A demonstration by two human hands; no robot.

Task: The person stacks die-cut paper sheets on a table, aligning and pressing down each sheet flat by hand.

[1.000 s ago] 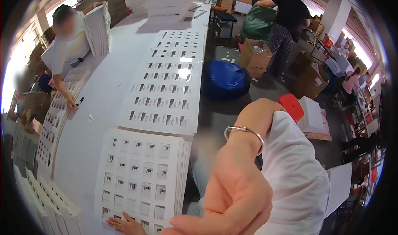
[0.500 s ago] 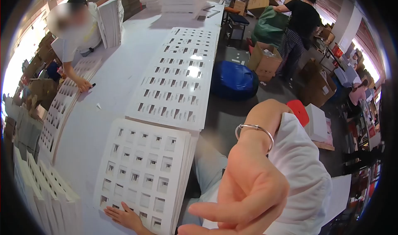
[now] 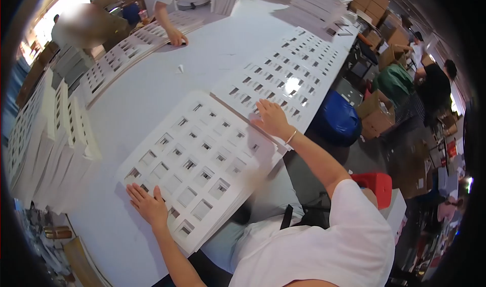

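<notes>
A stack of white panels with rows of square cut-outs lies on the table in front of me. My left hand rests flat on its near left edge, fingers stretched out. Around the boundary between this stack and a glossy white sheet with small dark slots is my right hand. Its fingers are extended and hold nothing; whether they touch the sheet I cannot tell. A thin bracelet circles my right wrist.
Upright white panels stand at the left. Across the white table, another person's hand rests near a slotted panel. Stacked sheets are at the back. Right of the table are a blue bag and red stool.
My right hand has moved from close to the camera out to the panels' far edge. My left hand stays on the stack. The view has shifted, showing more of the table's left side.
</notes>
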